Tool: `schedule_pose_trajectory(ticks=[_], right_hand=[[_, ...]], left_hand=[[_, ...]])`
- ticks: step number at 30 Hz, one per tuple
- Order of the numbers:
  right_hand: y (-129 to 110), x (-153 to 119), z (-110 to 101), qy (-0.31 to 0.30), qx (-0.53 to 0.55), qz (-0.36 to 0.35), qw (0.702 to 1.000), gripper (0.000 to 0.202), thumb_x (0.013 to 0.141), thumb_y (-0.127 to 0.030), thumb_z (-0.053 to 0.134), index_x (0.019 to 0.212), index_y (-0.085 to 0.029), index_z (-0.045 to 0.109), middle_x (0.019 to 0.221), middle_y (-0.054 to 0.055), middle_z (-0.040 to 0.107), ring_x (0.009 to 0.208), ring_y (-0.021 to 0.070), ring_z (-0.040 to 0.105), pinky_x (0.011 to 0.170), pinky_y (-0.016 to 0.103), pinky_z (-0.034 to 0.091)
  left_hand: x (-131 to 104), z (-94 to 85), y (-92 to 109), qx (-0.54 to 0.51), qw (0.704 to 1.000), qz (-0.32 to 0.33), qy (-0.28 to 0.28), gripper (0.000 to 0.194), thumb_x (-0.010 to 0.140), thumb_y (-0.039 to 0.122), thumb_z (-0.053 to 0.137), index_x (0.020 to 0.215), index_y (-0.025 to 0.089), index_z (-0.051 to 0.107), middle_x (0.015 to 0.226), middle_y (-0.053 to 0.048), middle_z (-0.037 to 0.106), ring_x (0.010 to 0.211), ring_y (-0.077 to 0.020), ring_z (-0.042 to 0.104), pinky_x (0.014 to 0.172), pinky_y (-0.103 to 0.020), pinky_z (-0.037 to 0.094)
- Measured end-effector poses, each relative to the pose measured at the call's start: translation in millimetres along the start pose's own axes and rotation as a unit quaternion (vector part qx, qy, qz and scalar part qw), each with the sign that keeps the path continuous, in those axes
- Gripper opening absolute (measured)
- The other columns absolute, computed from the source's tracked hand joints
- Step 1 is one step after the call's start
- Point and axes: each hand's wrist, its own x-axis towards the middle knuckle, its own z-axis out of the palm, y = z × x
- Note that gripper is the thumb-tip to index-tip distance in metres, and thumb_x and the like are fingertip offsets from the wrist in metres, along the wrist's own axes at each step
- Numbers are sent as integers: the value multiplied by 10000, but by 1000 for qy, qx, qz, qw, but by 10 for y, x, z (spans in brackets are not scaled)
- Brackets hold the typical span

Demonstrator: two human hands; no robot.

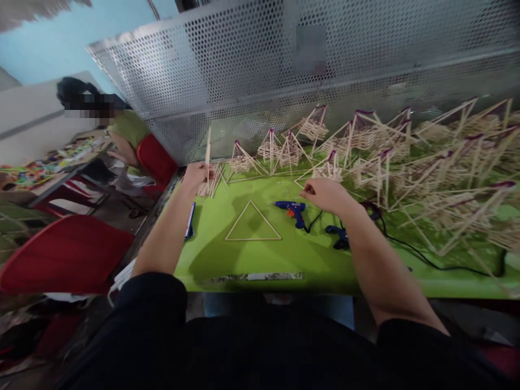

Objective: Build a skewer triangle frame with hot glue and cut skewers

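My left hand (195, 176) is closed around a thin wooden stick (208, 143) that points upward, above a pile of loose sticks (212, 187) at the table's left end. My right hand (325, 194) is raised near a blue glue gun (290, 207), its fingers curled together; whether anything small is between them is hidden. The glue gun lies on its side with its nozzle to the left and an orange trigger. Between my hands, three sticks form a flat triangle (252, 239) on the green tabletop (244, 260).
Several stick frames with purple-bound tops (290, 149) crowd the back and right. A phone (189, 221) lies at the left edge. A dark blue tool (338, 237) and a black cord (422, 257) lie right. Behind stands a perforated metal panel (244, 70); a person (125, 132) sits far left.
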Motion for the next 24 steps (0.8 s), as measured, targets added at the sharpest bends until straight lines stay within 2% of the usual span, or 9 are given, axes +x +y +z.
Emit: schedule_pose_trajectory(ticks=[3,5,8,11,14,17,21,24], right_hand=[[-214,-90,18,28,34,-25,999,281,1125,-465,654,1032,-213,738,996,107,819,873,250,695,750,361,425],[-412,-177,83,40,107,-58,992,323,1145,-513,629,1059,-225,749,962,71,811,829,214,687,739,343,446],[-731,-301,259,68,318,-115,939,434,1093,-640,710,1028,-216,778,813,30,736,682,170,586,639,327,414],[-992,-380,453,87,440,-107,887,535,1002,-734,812,1041,-201,812,722,-17,634,626,138,481,575,308,352],[-1139,-423,563,71,471,-81,875,564,972,-753,843,899,-195,803,724,1,658,653,140,498,580,305,362],[-1177,-450,581,81,464,-73,879,610,979,-774,821,798,-193,784,729,25,684,678,155,530,596,311,394],[-1154,-501,552,128,439,-63,887,591,1017,-786,769,922,-210,861,699,19,659,621,152,484,555,316,343],[-1156,-567,501,140,418,-84,894,519,1029,-728,798,875,-234,843,733,29,697,641,170,555,574,325,401]], left_hand=[[-411,180,45,-94,995,13,-23,398,1094,550,584,1165,175,696,964,-124,793,824,-213,789,873,-423,706],[-811,375,97,-213,974,36,-64,438,1037,613,699,1159,193,726,944,-104,811,786,-227,794,840,-433,714],[-1424,703,198,-339,924,44,-173,476,961,688,857,1075,231,788,845,-71,822,732,-238,797,755,-416,706],[-1831,941,262,-379,881,8,-284,496,943,706,901,1061,232,815,862,-93,860,720,-240,822,761,-424,723],[-1961,1037,257,-386,854,-25,-348,545,895,728,948,1030,217,817,915,-131,881,761,-259,850,814,-448,743],[-1948,1041,213,-391,850,-29,-352,576,887,752,944,1042,209,827,924,-138,881,790,-278,864,864,-484,755],[-1947,996,183,-345,880,18,-328,463,989,697,864,1060,240,882,974,-138,891,927,-305,890,943,-497,744],[-1979,952,226,-260,907,90,-318,328,1065,572,791,1039,269,914,1044,-120,904,1004,-295,884,925,-450,711]])
